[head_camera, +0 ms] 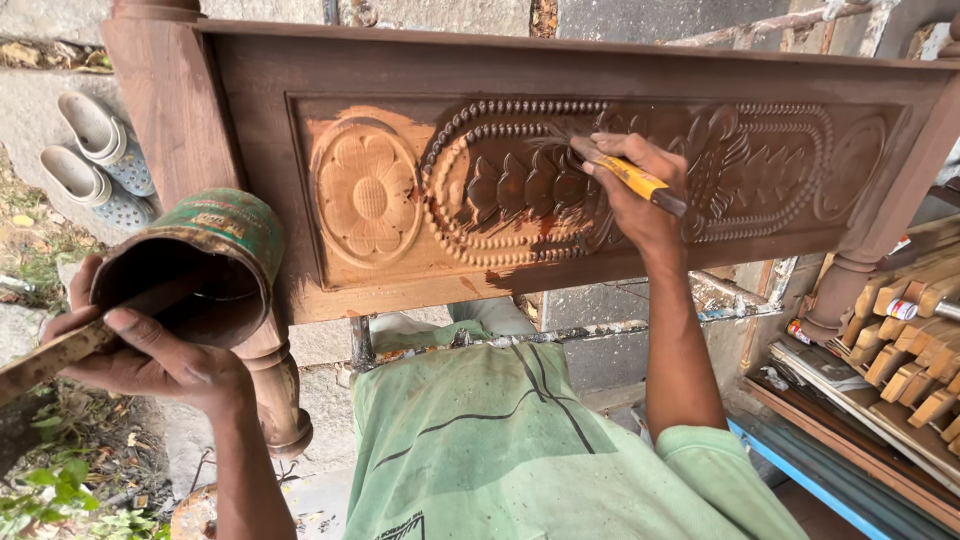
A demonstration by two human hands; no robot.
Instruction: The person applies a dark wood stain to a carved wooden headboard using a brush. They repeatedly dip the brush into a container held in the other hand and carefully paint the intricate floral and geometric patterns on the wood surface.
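Right hand (640, 195) with brush (625, 175) mid-panel (560, 290), left hand (150, 355) gripping tin (215, 265) off its edge.

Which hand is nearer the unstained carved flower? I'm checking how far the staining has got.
Right hand. It holds the brush on the carved panel, a little right of the flower. The left hand grips the stain can below and left, off the panel.

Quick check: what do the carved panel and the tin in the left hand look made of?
Carved panel: wood, seemingly; pale bare flower carving on one side, wet-looking dark brown stain elsewhere. Tin in the left hand: probably metal, green printed outside, brown-coated inside.
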